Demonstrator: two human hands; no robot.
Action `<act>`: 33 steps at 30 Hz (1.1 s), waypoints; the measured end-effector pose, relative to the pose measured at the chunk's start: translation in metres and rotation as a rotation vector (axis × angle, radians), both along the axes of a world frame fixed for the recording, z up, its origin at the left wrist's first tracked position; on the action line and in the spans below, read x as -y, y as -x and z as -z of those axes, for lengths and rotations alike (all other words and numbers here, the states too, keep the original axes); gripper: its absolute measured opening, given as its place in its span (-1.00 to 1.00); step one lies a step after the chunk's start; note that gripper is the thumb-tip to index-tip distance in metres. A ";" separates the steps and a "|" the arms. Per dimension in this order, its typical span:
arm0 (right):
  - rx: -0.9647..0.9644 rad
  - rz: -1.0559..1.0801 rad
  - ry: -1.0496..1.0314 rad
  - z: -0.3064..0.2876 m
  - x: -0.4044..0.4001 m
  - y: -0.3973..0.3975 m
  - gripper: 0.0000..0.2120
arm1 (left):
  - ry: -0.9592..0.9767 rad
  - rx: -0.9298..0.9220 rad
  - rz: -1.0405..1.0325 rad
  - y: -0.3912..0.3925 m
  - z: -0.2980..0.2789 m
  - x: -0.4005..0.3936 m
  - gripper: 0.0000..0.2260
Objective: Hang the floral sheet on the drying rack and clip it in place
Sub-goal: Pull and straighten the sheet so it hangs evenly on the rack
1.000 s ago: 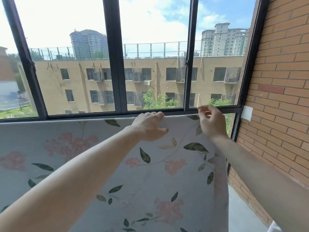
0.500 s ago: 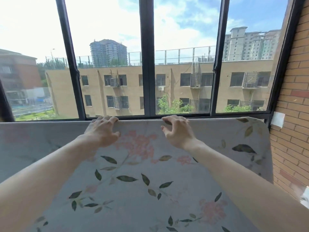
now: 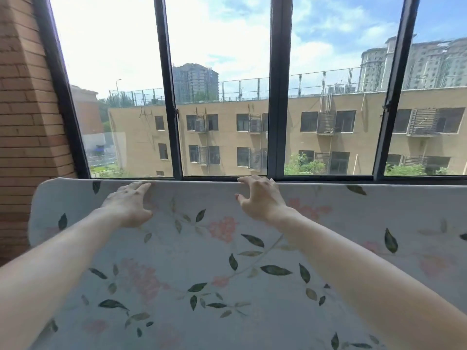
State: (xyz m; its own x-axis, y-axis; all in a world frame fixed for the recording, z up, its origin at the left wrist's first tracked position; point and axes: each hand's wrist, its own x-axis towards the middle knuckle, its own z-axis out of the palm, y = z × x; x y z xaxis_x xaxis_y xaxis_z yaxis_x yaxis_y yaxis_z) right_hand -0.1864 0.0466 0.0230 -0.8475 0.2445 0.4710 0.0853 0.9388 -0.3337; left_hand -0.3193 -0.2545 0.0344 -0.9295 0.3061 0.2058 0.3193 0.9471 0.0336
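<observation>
The floral sheet (image 3: 222, 269), pale with pink flowers and dark green leaves, hangs draped over a bar that it hides, filling the lower half of the head view. Its left end rounds off near the brick wall. My left hand (image 3: 129, 205) lies flat on the sheet, fingers stretched to the top fold. My right hand (image 3: 260, 198) rests at the top fold with fingers curled over the edge and thumb apart, not pinching the cloth. No clips are in view.
A dark-framed window (image 3: 275, 97) runs right behind the sheet's top edge. A brick wall (image 3: 27, 117) stands at the left, close to the sheet's left end. Beyond the glass are a tan building and towers.
Both hands have slid leftwards along the sheet's top edge, from its right end towards its left end. My view turned left, so the left brick wall shows now.
</observation>
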 end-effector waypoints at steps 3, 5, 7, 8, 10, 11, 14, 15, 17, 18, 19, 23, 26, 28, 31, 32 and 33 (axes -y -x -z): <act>0.012 -0.048 -0.041 -0.001 0.025 0.031 -0.52 | -0.025 0.025 -0.083 0.026 0.007 0.037 -0.21; 0.019 -0.072 -0.070 -0.002 0.036 0.049 -0.53 | -0.057 0.043 -0.127 0.037 0.011 0.057 -0.20; 0.038 -0.113 -0.078 -0.002 0.053 0.071 -0.54 | -0.084 0.052 -0.174 0.049 0.017 0.083 -0.19; 0.046 -0.124 -0.083 -0.003 0.061 0.080 -0.54 | -0.094 0.044 -0.197 0.056 0.019 0.094 -0.19; 0.045 -0.140 -0.094 -0.004 0.078 0.100 -0.56 | -0.111 0.023 -0.239 0.070 0.020 0.121 -0.19; 0.036 -0.144 -0.100 -0.005 0.085 0.107 -0.57 | -0.129 0.014 -0.249 0.078 0.018 0.132 -0.19; 0.016 -0.135 -0.119 -0.005 0.100 0.122 -0.65 | -0.188 0.021 -0.275 0.102 0.012 0.162 -0.21; 0.019 -0.129 -0.117 -0.006 0.101 0.125 -0.66 | -0.204 0.019 -0.273 0.111 0.010 0.169 -0.23; 0.027 -0.120 -0.111 -0.007 0.106 0.134 -0.65 | -0.227 0.009 -0.254 0.132 0.006 0.184 -0.26; 0.025 -0.115 -0.118 -0.007 0.108 0.137 -0.64 | -0.234 0.000 -0.240 0.141 0.003 0.189 -0.27; 0.020 -0.110 -0.128 -0.007 0.112 0.142 -0.64 | -0.237 -0.009 -0.229 0.152 0.002 0.194 -0.27; -0.021 -0.088 -0.148 -0.003 0.140 0.162 -0.65 | -0.185 -0.010 -0.196 0.190 0.000 0.218 -0.29; -0.052 -0.053 -0.162 0.000 0.160 0.177 -0.56 | -0.176 0.015 -0.197 0.218 0.001 0.239 -0.38; -0.093 -0.017 -0.194 0.003 0.167 0.183 -0.52 | -0.168 0.012 -0.193 0.235 0.003 0.250 -0.48; -0.135 0.039 -0.239 0.007 0.170 0.187 -0.43 | -0.187 -0.027 -0.166 0.256 0.006 0.260 -0.75; -0.146 0.054 -0.251 0.008 0.169 0.188 -0.39 | -0.202 -0.049 -0.150 0.261 0.005 0.261 -0.82; -0.159 0.068 -0.266 0.009 0.168 0.189 -0.35 | -0.214 -0.069 -0.130 0.266 0.004 0.260 -0.86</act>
State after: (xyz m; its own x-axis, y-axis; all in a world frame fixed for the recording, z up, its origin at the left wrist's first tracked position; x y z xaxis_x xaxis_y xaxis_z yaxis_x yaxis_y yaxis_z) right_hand -0.3752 -0.1216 0.0142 -0.7439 0.1485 0.6516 0.1171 0.9889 -0.0916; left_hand -0.5848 -0.5146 0.0305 -0.9399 0.1273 0.3169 0.2034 0.9541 0.2201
